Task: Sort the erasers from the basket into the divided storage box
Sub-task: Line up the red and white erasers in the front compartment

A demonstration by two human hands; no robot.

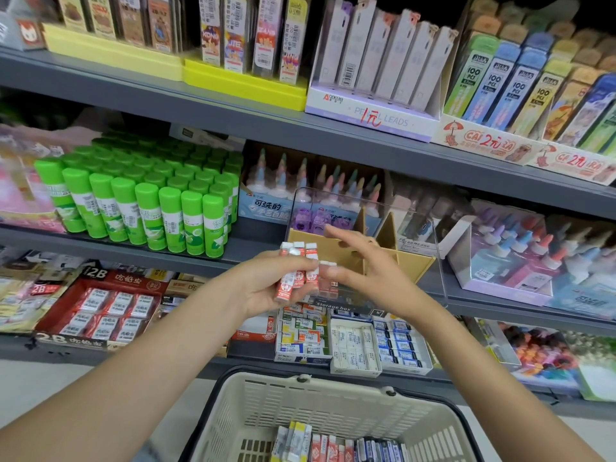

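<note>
red-sleeved erasers (295,273) gripped in left hand (266,285); right hand (360,268) spread beside them.

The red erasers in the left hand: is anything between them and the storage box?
Nothing visible blocks them. The left hand holds the red erasers right before the open storage box; the right hand hovers beside them.

I am looking at a stationery shop. Grey metal shelves (233,118) run in tiers, packed with retail display cartons: rows of green-capped glue sticks (140,195), boxed pencil leads with handwritten price marks (370,108), and red cartons of wrapped 2B erasers (100,308). A cream plastic shopping basket (333,405) sits below.
</note>
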